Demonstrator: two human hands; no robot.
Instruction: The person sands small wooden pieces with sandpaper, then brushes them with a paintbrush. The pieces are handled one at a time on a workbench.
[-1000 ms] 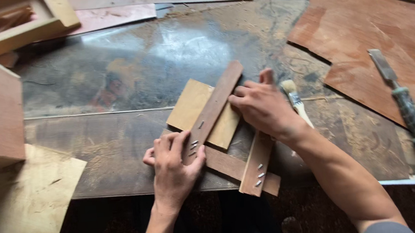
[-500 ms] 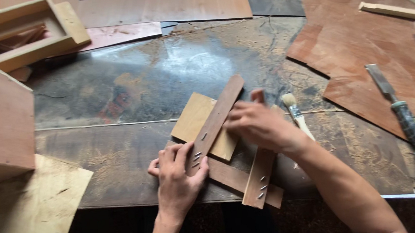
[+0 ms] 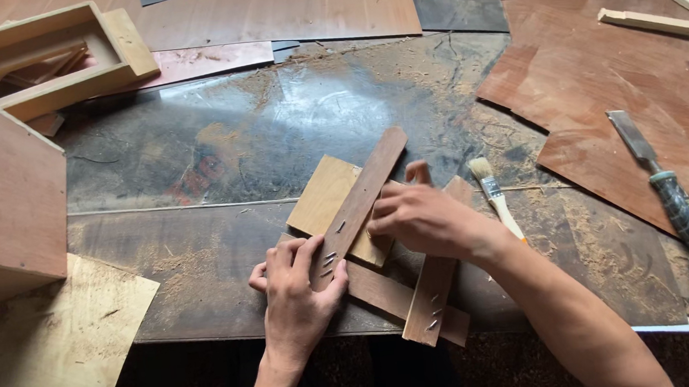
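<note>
Both your hands have barely shifted this past second: left hand (image 3: 296, 291) pressing flat the diagonal strip (image 3: 359, 204) over the pale board (image 3: 322, 197), right hand (image 3: 416, 216) curled beside it, grip hidden.

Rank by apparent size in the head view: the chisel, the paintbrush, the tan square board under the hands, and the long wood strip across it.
1. Long wood strip, longest span.
2. Tan square board, partly covered, so its place against the strip is unsure.
3. Chisel.
4. Paintbrush, smallest, its handle partly hidden by the right hand.
</note>
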